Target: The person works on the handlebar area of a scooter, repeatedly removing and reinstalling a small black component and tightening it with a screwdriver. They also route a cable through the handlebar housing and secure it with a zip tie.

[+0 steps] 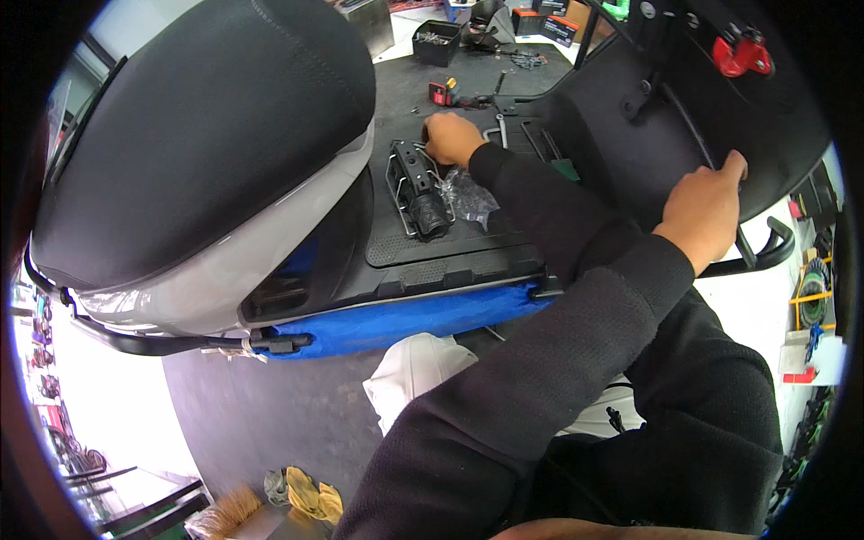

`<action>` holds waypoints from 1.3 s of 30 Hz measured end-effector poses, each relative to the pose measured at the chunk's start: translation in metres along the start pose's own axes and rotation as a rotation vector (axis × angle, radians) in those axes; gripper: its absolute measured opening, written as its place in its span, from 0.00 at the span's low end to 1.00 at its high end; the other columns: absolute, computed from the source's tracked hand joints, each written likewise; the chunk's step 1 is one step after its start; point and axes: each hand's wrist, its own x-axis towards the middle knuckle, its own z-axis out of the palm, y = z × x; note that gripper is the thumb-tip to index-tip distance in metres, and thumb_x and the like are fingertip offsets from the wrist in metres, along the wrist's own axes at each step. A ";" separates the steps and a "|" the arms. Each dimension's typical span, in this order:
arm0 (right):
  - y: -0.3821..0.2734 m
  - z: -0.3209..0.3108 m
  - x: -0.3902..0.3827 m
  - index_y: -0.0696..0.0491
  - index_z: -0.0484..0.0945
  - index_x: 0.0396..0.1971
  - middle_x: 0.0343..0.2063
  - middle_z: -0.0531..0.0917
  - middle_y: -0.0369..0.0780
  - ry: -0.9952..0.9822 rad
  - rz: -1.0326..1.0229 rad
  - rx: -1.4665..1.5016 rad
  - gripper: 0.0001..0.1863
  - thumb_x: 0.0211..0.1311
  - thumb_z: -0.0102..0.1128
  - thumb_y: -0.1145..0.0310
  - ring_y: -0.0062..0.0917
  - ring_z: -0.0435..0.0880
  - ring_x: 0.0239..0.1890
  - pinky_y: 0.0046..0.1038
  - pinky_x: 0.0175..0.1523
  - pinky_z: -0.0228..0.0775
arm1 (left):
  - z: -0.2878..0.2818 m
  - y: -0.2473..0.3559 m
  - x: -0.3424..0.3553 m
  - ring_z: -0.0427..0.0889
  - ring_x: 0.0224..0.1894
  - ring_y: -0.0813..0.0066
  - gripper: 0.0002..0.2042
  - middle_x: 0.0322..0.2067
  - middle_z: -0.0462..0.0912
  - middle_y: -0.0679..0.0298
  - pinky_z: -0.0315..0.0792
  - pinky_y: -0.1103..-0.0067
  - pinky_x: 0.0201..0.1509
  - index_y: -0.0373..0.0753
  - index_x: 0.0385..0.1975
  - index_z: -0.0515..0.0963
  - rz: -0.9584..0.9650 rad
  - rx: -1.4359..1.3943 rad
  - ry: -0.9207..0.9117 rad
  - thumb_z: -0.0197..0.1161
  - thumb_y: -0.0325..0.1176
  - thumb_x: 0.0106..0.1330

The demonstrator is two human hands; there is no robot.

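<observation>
Head view: my curled right hand [453, 139] is reaching over the footboard [493, 241], my curled left hand [702, 216] to the footboard's right; I cannot tell whether either is gripping anything. A black part [418, 184] is lying on the footboard beside a clear bag [470, 200].

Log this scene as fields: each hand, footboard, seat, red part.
Left hand: crossed over to the right, at the black front panel; grip unclear
Right hand: at the far end of a black part with wire loops; grip unclear
Footboard: black part, clear plastic bag, among others
Seat: black, above a light grey body
Red part: on front panel
</observation>
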 end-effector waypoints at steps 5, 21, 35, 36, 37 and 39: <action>0.007 -0.008 0.004 0.62 0.87 0.34 0.37 0.88 0.58 -0.041 -0.124 -0.017 0.12 0.57 0.68 0.67 0.54 0.89 0.45 0.48 0.52 0.82 | 0.000 -0.002 0.003 0.87 0.47 0.41 0.22 0.38 0.87 0.41 0.81 0.56 0.53 0.38 0.57 0.71 0.007 -0.015 -0.031 0.66 0.20 0.64; 0.044 -0.120 -0.276 0.56 0.84 0.53 0.37 0.92 0.41 0.339 -0.032 0.611 0.16 0.73 0.65 0.63 0.32 0.91 0.39 0.36 0.47 0.83 | -0.010 -0.001 0.014 0.90 0.45 0.45 0.32 0.39 0.88 0.43 0.81 0.62 0.53 0.44 0.62 0.74 0.087 0.142 -0.079 0.71 0.26 0.52; 0.098 -0.129 -0.383 0.58 0.88 0.42 0.32 0.91 0.48 0.373 0.261 0.508 0.14 0.59 0.67 0.67 0.39 0.93 0.38 0.34 0.47 0.85 | -0.017 -0.007 0.018 0.89 0.37 0.70 0.36 0.41 0.87 0.56 0.86 0.77 0.47 0.37 0.72 0.62 -0.102 -0.158 -0.310 0.69 0.20 0.65; 0.104 -0.120 -0.386 0.57 0.88 0.42 0.32 0.91 0.48 0.256 0.297 0.495 0.15 0.59 0.68 0.66 0.40 0.92 0.37 0.35 0.46 0.84 | -0.017 -0.004 0.018 0.89 0.38 0.70 0.35 0.41 0.87 0.55 0.87 0.76 0.47 0.37 0.73 0.62 -0.088 -0.156 -0.326 0.69 0.20 0.66; 0.109 -0.111 -0.388 0.58 0.88 0.43 0.33 0.91 0.48 0.238 0.301 0.479 0.15 0.60 0.68 0.66 0.39 0.92 0.38 0.35 0.47 0.84 | -0.016 0.000 0.017 0.89 0.39 0.69 0.35 0.42 0.87 0.54 0.87 0.75 0.48 0.37 0.73 0.61 -0.107 -0.129 -0.321 0.68 0.19 0.66; 0.118 -0.091 -0.392 0.58 0.87 0.45 0.36 0.91 0.47 0.238 0.284 0.449 0.15 0.63 0.69 0.65 0.38 0.92 0.40 0.34 0.48 0.83 | -0.014 0.007 0.015 0.88 0.32 0.64 0.33 0.36 0.86 0.55 0.82 0.73 0.40 0.41 0.70 0.65 -0.196 -0.102 -0.249 0.65 0.20 0.62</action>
